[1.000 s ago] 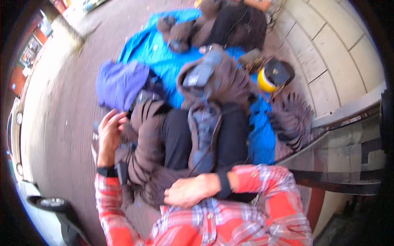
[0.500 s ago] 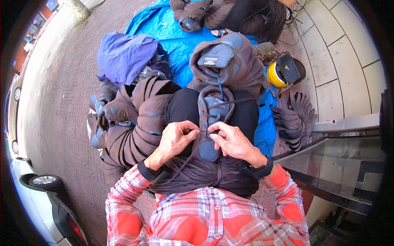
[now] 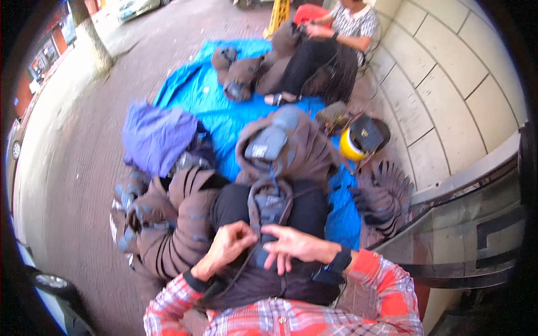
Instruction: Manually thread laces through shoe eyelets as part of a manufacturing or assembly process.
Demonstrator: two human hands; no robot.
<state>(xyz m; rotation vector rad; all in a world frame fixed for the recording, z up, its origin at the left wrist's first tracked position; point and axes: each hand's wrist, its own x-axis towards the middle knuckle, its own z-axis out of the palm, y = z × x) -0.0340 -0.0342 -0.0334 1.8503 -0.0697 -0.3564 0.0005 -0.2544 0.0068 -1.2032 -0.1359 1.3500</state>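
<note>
Across my lap lies a brown and blue-grey shoe upper (image 3: pixel 270 206), its tongue facing up and its toe part partly covered by my hands. My left hand (image 3: pixel 227 245) is at the upper's left edge, thumb and fingertips pinched on a thin dark shoelace (image 3: pixel 240 275) that trails down to my lap. Just right of it, my right hand (image 3: pixel 298 245) hangs over the toe part with fingers spread and nothing visible in them. A bundle of dark laces (image 3: pixel 255 294) rests against my shirt. Some blur softens the fingertips.
Stacked shoe uppers (image 3: pixel 185 224) lean at my left, another stack (image 3: pixel 297 145) stands ahead, and a fanned pile (image 3: pixel 386 196) lies right. A purple cloth (image 3: pixel 157 134) and yellow container (image 3: pixel 352 147) sit around the blue tarp (image 3: pixel 224 112). Another person (image 3: pixel 350 33) sits beyond, beside the tiled wall (image 3: pixel 443 112).
The view has tilted up, bringing the other person and the street further into sight. My right hand has opened from a pinch, its fingers now spread; my left hand still pinches.
</note>
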